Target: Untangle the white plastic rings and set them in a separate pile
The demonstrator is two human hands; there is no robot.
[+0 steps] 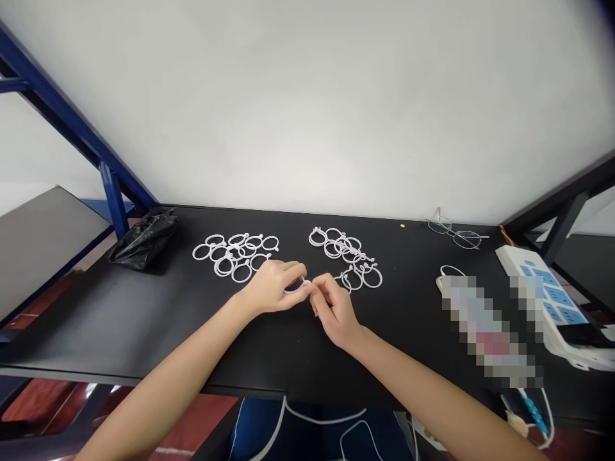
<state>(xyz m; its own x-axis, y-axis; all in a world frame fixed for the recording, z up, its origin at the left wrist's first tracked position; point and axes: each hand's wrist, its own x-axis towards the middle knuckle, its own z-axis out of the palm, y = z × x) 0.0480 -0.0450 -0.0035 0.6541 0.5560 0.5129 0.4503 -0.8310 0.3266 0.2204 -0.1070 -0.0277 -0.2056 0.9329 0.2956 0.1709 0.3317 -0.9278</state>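
Observation:
My left hand [278, 285] is closed on a white ring [294, 290], which shows partly between thumb and fingers. At the ring's right end, my right hand [335, 306] has its thumb and forefinger pinched together, touching a small white piece there. What exactly the right fingers grip is too small to make out. Beyond the left hand lies a loose group of white rings [241, 273], each with a small knob. Behind the right hand is a second pile of white rings [372, 276], several overlapping, with small pieces at their edges.
A crumpled black plastic bag [147, 240] sits at the table's left. Eyeglasses [454, 232] lie at the back right. A blurred phone-like object [490, 333] with a cable and a white power strip [552, 301] occupy the right side. A pale wall [307, 128] rises behind the black table [120, 320].

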